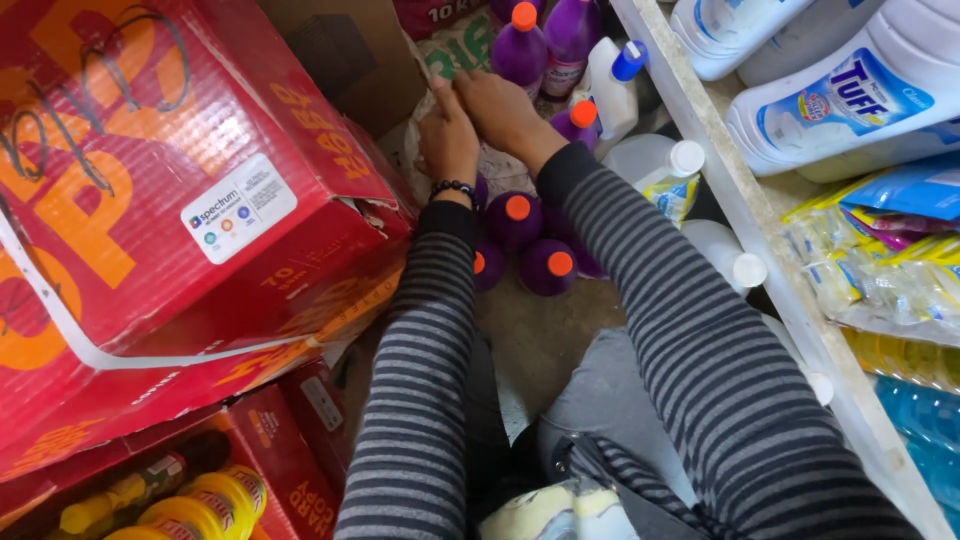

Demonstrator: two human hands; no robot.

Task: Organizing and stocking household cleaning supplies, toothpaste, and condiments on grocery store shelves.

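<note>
Two hands, left (450, 135) and right (500, 105), side by side, fingers flat on crumpled sack (455, 50) behind purple bottles (530, 235) on floor (545, 335); no pinch seen. Step judged: shifting sack; next needs firm grip. Red carton (170, 190) left.
</note>
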